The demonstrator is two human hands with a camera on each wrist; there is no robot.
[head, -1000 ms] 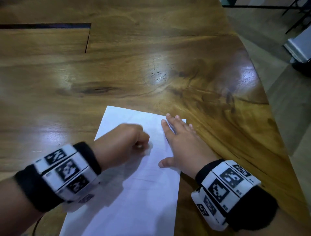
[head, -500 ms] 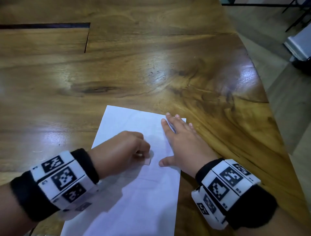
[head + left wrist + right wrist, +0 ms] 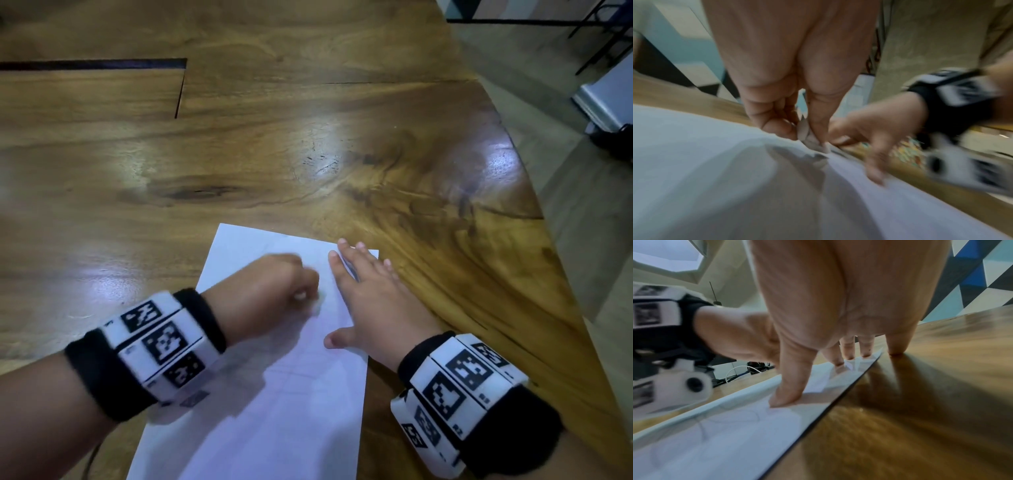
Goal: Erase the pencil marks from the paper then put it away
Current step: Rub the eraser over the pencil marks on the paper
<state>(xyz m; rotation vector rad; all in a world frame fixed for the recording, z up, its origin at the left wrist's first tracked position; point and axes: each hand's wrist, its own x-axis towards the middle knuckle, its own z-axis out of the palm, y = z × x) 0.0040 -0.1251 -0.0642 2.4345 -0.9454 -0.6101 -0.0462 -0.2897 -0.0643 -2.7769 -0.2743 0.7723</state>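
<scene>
A white sheet of paper [image 3: 274,404] lies on the wooden table [image 3: 308,137] in front of me. My left hand [image 3: 274,291] is curled in a fist over the sheet's upper middle and pinches a small pale eraser [image 3: 807,138] against the paper [image 3: 715,178]; the hand is blurred. My right hand [image 3: 373,301] lies flat on the sheet's right edge, fingers straight and thumb spread, pressing the paper [image 3: 725,434] down. Faint pencil lines [image 3: 748,415] show on the sheet near the right thumb.
The table's curved right edge [image 3: 534,212] drops to a tiled floor. A dark slot [image 3: 92,64] runs across the table at the far left. A white appliance [image 3: 606,102] and chair legs stand on the floor at the far right.
My left hand with the eraser has slid back up and to the right on the paper after dipping toward me. The right hand and the sheet have stayed put.
</scene>
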